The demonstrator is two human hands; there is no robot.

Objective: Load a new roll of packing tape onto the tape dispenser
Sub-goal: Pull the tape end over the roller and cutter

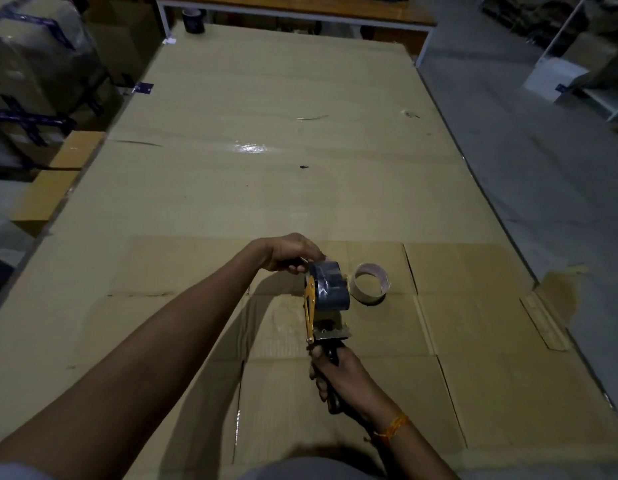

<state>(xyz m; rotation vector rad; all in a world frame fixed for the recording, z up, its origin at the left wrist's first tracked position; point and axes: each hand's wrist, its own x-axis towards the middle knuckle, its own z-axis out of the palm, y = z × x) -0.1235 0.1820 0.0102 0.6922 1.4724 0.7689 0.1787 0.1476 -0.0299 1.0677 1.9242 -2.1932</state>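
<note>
My right hand (338, 377) grips the black handle of a yellow tape dispenser (311, 313), held upright above the cardboard. A dark blue tape roll (330, 285) sits on the dispenser's hub, above its metal blade end. My left hand (290, 252) reaches in from the left, and its fingers pinch at the top left edge of the blue roll. An empty cardboard tape core (370, 284) lies flat on the cardboard just right of the roll.
A large table covered in flattened cardboard (266, 168) stretches ahead. Another dark tape roll (193, 20) stands at its far left corner. Wrapped, taped boxes (34, 81) are stacked to the left. Grey floor and white shelving (595, 64) lie to the right.
</note>
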